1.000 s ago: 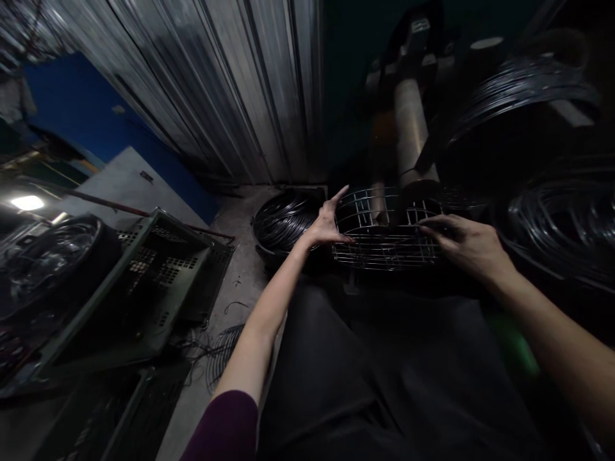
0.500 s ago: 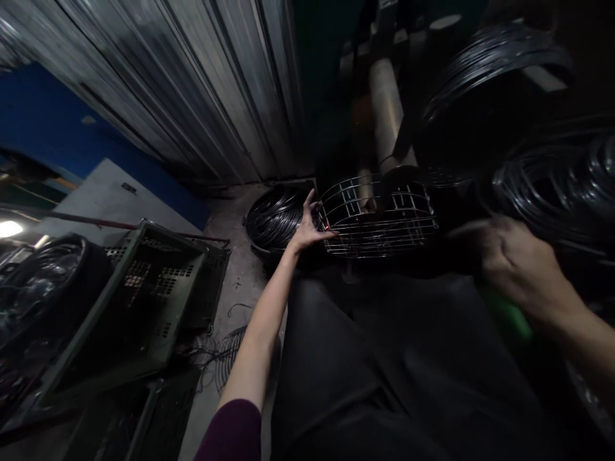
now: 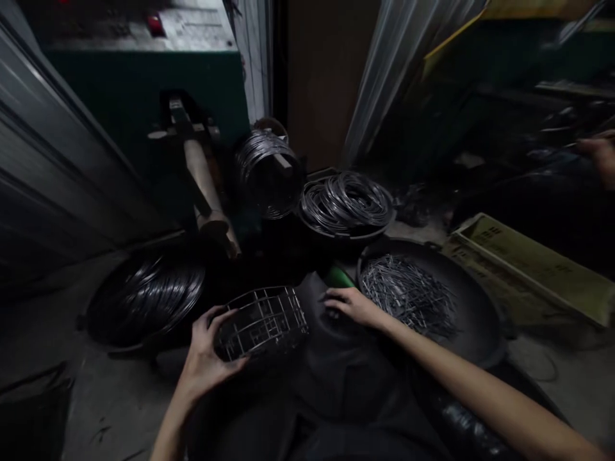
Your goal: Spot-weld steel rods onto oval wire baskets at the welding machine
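Note:
My left hand (image 3: 206,358) is closed around the left end of a curved wire basket (image 3: 264,323), with the thumb below and the fingers above. The basket is an open grid of thin metal wires, held tilted over my lap. My right hand (image 3: 350,303) is over the dark cloth on my knee (image 3: 317,339), right of the basket and apart from it. Its fingers are curled; what they hold, if anything, is too dark to make out. Just right of this hand lies a heap of short cut wires (image 3: 406,294) in a wide dark pan (image 3: 473,307).
A thick rod (image 3: 202,173) juts from a green machine (image 3: 144,77) ahead. Coiled black wire fills a tub (image 3: 148,294) at left. Wire coils (image 3: 348,202) lie in another pan, beside a wire spool (image 3: 269,160). At right are a yellowish crate (image 3: 538,266) and another person's hand (image 3: 603,157).
The view has swung to the right. My left hand still holds the wire basket, now over my lap. My right hand has come in beside my knee, nearer the basket.

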Motion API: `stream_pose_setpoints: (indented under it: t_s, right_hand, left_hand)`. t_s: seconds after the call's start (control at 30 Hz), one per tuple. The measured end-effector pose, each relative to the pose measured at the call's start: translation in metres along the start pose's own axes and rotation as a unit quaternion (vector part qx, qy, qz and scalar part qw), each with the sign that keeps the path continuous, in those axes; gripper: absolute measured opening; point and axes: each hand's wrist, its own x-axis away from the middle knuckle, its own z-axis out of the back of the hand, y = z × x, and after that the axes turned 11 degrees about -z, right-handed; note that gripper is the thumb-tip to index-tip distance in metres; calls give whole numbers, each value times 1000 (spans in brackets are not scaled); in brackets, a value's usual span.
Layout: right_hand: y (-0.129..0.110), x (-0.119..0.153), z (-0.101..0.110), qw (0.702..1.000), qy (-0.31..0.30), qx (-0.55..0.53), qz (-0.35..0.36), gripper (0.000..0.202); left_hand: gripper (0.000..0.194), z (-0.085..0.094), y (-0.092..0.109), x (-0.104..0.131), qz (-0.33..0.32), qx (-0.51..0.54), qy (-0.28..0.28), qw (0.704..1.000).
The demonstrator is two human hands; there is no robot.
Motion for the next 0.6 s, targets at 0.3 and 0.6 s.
stream_pose_setpoints:
  t_s: [0.3,0.6]
  right_hand:
    - [-84,11,-16,990,-132,-57,-6,42]
    - [-147,-30,-68,970,-113,198,84,27]
  left_hand:
    - [94,-16,-27,0,-53,-2,-41,998]
    - [67,-6,-4,1,-86,-25,1,996]
